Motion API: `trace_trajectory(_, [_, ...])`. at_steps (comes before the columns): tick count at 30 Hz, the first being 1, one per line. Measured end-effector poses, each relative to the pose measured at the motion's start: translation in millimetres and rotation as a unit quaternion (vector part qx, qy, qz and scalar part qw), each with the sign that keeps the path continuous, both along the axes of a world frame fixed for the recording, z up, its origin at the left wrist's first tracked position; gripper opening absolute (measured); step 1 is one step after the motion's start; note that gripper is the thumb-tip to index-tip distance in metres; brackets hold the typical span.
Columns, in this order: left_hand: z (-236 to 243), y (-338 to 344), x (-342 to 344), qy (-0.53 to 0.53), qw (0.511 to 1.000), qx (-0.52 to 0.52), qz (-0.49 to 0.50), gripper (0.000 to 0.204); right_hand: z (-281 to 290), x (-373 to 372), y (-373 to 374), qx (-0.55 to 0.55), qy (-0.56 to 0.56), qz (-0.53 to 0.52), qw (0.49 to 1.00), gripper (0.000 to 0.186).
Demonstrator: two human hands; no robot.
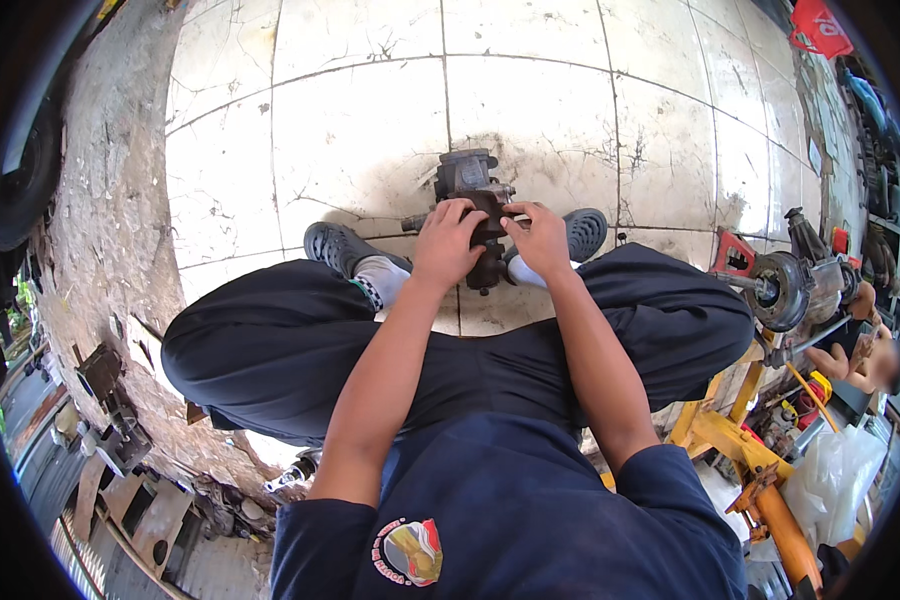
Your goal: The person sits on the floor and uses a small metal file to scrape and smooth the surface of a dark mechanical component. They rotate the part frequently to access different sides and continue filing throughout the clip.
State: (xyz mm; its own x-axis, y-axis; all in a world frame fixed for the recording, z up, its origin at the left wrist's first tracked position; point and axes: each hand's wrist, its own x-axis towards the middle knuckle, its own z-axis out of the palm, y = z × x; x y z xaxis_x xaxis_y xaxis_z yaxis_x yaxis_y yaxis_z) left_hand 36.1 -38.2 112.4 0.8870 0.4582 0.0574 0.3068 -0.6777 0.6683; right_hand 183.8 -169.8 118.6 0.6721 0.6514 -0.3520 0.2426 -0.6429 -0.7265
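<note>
Head view. A dark cast-metal gear unit (pixel 475 205) stands on the tiled floor (pixel 360 140) between the person's feet, its stub shaft pointing to the person's left. The left hand (pixel 448 240) lies over the unit's near upper face with fingers curled down onto it; the right hand (pixel 540 240) grasps the same part from the other side, fingertips pressed to the housing. Both hands are closed on the unit.

Risks, as a judgement: the housing looks oily and heavy, so a grip could slip and the casting tip toward the shoes (pixel 340 245), which sit just beside it; fingers near the bolted joints could be pinched if a part shifts. The smudged tile beneath offers little friction.

Materials and shapes: the unit is blocky, rough-cast, blackened with grease, with rounded bosses and a cylindrical lower end. The tiles are glossy white, cracked and stained, with dark grout lines. The shoes are moulded grey rubber with perforations. At the left, a broken concrete edge (pixel 110 250), coarse and pitted. At the right, a yellow steel stand (pixel 730 430) bears another round metal assembly (pixel 785 290), well apart.
</note>
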Motion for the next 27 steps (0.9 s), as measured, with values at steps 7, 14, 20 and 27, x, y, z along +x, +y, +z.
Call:
trace_trajectory(7, [10,8,8,-0.003,0.969,-0.223,0.109,0.023,-7,8,7,0.072,0.078,-0.128,0.986,0.034])
trace_trajectory(14, [15,29,-1,-0.119,0.728,-0.647,0.193,0.018,21,11,21,0.163,0.317,-0.168,0.919,0.046])
trace_trajectory(20, [26,26,1,-0.138,0.668,-0.701,0.207,0.023,28,-3,26,0.225,0.454,-0.140,0.851,0.057])
trace_trajectory(27, [14,21,4,-0.071,0.805,-0.537,0.242,0.042,29,-1,27,0.270,0.457,-0.178,0.829,0.056])
